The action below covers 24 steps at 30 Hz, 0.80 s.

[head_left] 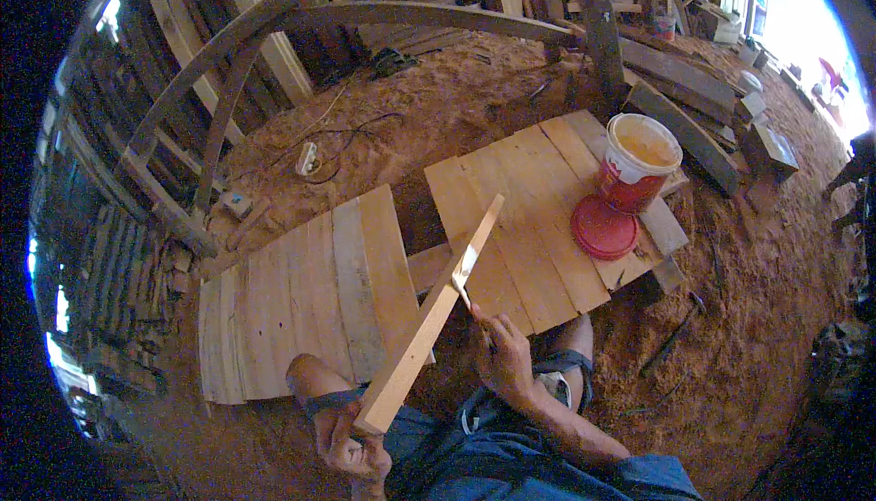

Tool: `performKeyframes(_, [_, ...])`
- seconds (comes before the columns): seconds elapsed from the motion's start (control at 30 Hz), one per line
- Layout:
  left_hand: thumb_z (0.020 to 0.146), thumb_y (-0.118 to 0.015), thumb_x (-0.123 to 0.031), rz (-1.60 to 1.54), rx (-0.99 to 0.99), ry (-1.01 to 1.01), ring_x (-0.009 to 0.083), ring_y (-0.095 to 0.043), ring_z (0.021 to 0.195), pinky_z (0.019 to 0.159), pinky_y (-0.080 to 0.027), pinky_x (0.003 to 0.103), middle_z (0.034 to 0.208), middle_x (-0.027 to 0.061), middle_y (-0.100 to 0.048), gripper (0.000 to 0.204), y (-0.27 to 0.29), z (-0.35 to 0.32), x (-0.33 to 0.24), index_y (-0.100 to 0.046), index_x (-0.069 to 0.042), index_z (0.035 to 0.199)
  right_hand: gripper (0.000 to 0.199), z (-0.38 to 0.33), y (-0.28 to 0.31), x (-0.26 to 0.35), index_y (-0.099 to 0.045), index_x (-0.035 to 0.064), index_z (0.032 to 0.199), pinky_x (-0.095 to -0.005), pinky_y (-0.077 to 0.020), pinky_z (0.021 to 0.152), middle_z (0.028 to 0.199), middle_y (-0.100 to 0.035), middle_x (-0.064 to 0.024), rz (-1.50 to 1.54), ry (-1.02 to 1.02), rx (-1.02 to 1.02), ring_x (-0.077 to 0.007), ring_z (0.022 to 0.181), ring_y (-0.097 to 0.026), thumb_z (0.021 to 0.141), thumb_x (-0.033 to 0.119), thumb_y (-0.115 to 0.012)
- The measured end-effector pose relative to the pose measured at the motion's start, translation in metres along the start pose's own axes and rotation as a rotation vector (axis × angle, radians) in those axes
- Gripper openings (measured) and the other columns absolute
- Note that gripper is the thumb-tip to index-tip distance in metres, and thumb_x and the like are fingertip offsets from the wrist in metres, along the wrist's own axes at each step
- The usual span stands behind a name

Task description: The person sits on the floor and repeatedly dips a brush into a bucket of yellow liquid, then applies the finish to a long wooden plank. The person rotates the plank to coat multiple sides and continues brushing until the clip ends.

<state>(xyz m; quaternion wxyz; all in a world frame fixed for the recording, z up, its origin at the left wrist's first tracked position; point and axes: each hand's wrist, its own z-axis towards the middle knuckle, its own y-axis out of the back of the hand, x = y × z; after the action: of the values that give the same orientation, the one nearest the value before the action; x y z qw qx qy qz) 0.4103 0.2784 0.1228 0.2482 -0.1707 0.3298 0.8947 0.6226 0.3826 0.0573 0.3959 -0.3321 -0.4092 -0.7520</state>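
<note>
Hands: left [349,446] grips plank [433,309], right [500,353] brushes it

Daylight enters from an opening [808,40] at the upper right, which is blown out to white glare, and falls off toward a dim left side and black corners. The sawdust floor [429,127] and wooden panels [529,218] are evenly lit with a warm orange cast and soft, weak shadows. Fisheye distortion bends the curved beams [274,17] near the rim; detail is slightly soft throughout.
</note>
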Motion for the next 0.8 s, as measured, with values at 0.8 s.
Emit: performKeyframes(0.8, [0.087,-0.066,-0.036,0.031,-0.006,-0.092,0.0306,-0.058,0.076,0.068,-0.048,0.042,0.084,0.0114,-0.063,0.038,0.007,-0.009,0.02,-0.07,-0.004,0.105,0.013,-0.015,0.012,0.033,-0.067,-0.0014,0.098,-0.0326,-0.0503,0.065,0.079,-0.068,-0.0157,0.295,-0.345,0.126,-0.0222,0.071,-0.067,0.092,0.009,-0.063])
